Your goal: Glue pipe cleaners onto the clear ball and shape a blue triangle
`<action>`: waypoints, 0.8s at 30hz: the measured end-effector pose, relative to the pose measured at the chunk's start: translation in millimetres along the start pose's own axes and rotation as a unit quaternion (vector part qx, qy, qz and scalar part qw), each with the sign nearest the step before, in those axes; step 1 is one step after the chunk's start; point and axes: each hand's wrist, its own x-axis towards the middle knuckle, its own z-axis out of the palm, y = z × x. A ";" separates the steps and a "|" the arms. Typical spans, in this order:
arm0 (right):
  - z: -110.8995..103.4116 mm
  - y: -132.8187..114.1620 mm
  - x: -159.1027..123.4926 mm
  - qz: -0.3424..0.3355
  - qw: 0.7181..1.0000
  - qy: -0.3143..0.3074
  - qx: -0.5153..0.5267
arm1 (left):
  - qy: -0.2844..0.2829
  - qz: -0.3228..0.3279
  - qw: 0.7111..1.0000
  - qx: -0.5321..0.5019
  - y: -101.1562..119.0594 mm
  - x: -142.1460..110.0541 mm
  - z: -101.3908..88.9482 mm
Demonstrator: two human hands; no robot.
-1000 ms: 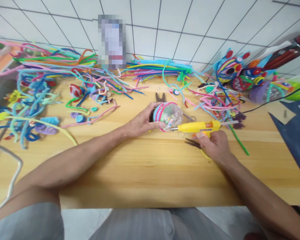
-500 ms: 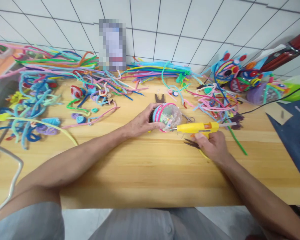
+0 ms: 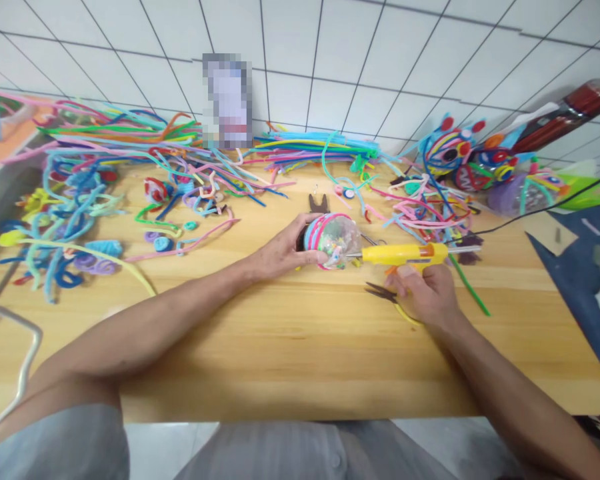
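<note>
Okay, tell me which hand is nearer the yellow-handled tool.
Right. The right hand, holding the yellow glue gun, is right beside the yellow-handled tool; the left hand is farther off, to the tool's left, gripping the striped ball.

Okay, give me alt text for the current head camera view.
A left hand steadies a striped, clear-domed ball while the right hand points a yellow glue gun at it, over a wooden table strewn with colorful pipe cleaners.
</note>
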 end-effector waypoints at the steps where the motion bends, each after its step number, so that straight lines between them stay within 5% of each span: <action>1: 0.0 -1.1 0.3 0.004 1.000 -0.003 -0.006 | 0.002 0.000 1.000 0.003 0.3 -0.3 -0.1; 4: -0.3 -6.3 1.6 0.019 1.000 -0.017 -0.016 | 0.004 -0.003 1.000 0.013 0.3 -1.3 -0.6; 10: -15.4 -9.7 14.4 0.081 0.972 0.049 0.213 | -0.004 -0.007 1.000 0.022 -0.9 -3.7 -1.6; 16: -57.3 12.4 34.2 0.177 0.980 0.060 0.062 | 0.007 0.010 0.996 0.092 -3.0 -3.7 -2.2; 20: -81.1 18.1 31.7 0.204 0.978 0.052 -0.006 | 0.014 -0.004 0.999 0.049 0.0 -4.0 0.6; 24: -107.0 24.7 19.2 0.219 0.969 0.112 -0.034 | 0.008 -0.020 0.999 0.026 3.6 -5.2 1.4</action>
